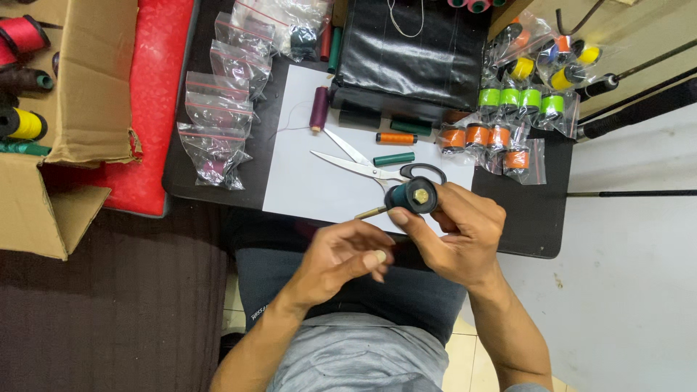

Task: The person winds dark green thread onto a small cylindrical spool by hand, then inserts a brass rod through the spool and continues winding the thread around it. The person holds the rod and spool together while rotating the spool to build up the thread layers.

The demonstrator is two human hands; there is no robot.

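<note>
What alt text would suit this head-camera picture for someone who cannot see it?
A seated person's right hand holds a dark teal thread spool on a thin rod, while the left hand pinches its fingers just below. Beyond lie open scissors on white paper, with bagged spools of orange, green and yellow thread on a black table.

Right hand (pixel 465 236) covers the rear of the dark spool (pixel 412 195) — thread, if any, too fine to see. Scissors' (pixel 377 168) lower handle hidden behind the spool. Cardboard box (pixel 65 101) cut by the left edge. Bag (pixel 215 152) contents unclear — glare.
</note>
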